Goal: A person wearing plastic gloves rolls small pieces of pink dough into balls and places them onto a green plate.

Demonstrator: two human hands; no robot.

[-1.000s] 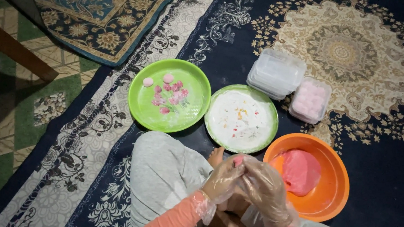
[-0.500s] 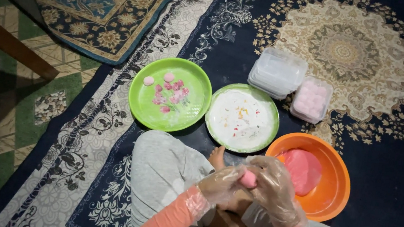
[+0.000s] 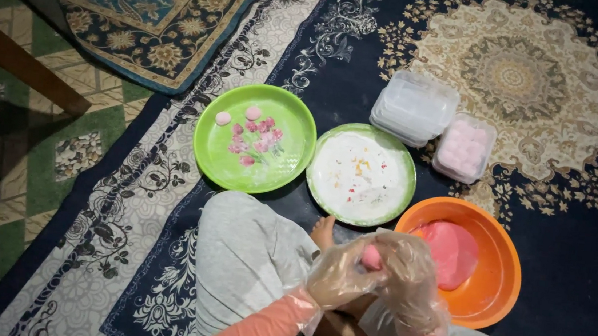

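Both hands wear loose clear plastic gloves. My left hand (image 3: pixel 344 273) and my right hand (image 3: pixel 410 275) are pressed together around a small pink dough ball (image 3: pixel 372 258), just above my crossed legs. Right beside them sits an orange bowl (image 3: pixel 500 282) holding a large lump of pink dough (image 3: pixel 450 253). In front of my knees lies a green plate dusted with white flour (image 3: pixel 361 174). To its left, another green plate (image 3: pixel 254 139) carries two or three small pink dough balls (image 3: pixel 237 116) near its far edge.
Behind the plates stand a stack of clear plastic containers (image 3: pixel 414 106) and one container filled with pink pieces (image 3: pixel 465 147). All rest on a dark blue patterned carpet (image 3: pixel 573 209). A second rug (image 3: pixel 153 8) and a wooden furniture leg (image 3: pixel 17 57) lie at the left.
My hands have shifted slightly right toward the orange bowl, closing more tightly around the pink dough ball. The plates and containers have not moved.
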